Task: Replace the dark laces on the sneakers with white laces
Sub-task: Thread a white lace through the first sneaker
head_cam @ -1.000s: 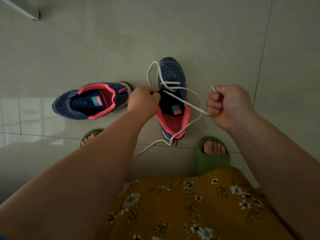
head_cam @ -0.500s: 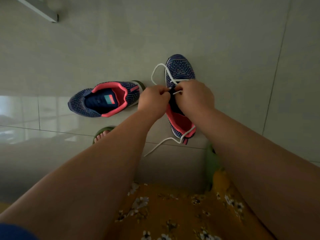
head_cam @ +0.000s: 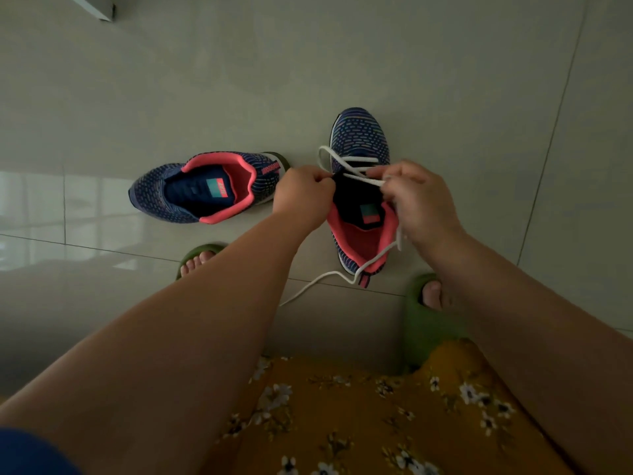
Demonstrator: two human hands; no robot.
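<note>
Both grips clamped: left hand [head_cam: 303, 197] on sneaker [head_cam: 359, 186] edge, right hand [head_cam: 419, 200] pinching white lace [head_cam: 359, 180], sneaker beneath.

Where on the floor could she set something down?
Bare tile lies beyond the laced sneaker's toe and right of it. It is crowded between the unlaced sneaker, both hands, the trailing white lace and green slippers.

Glossy pale grey tiled floor [head_cam: 342, 63] with thin grout lines. Two green rubber slide sandals [head_cam: 428, 323] on bare feet, toes showing. Mustard-yellow floral fabric garment [head_cam: 359, 423] at bottom. White angular edge [head_cam: 96, 8] top left.
</note>
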